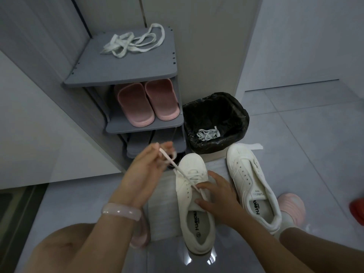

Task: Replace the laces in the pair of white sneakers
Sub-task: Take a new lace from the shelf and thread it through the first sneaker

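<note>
Two white sneakers stand on the floor. My left hand (pixel 149 166) pinches a white lace (pixel 178 170) and holds it taut up and to the left from the left sneaker (pixel 194 219). That lace runs through the sneaker's upper eyelets. My right hand (pixel 218 200) rests on the same sneaker's tongue, its fingertips at the lace by the eyelets. The right sneaker (pixel 254 186) stands beside it with no lace in its eyelets. A loose white lace (pixel 134 41) lies coiled on the top of the grey shoe rack (pixel 126 75).
Pink slippers (pixel 146 103) sit on the rack's middle shelf. A bin lined with a black bag (pixel 214 121) stands right of the rack and holds discarded laces (pixel 208 133). My foot in a pink slipper (pixel 291 209) is at the right, and a red object (pixel 357 210) is at the frame edge.
</note>
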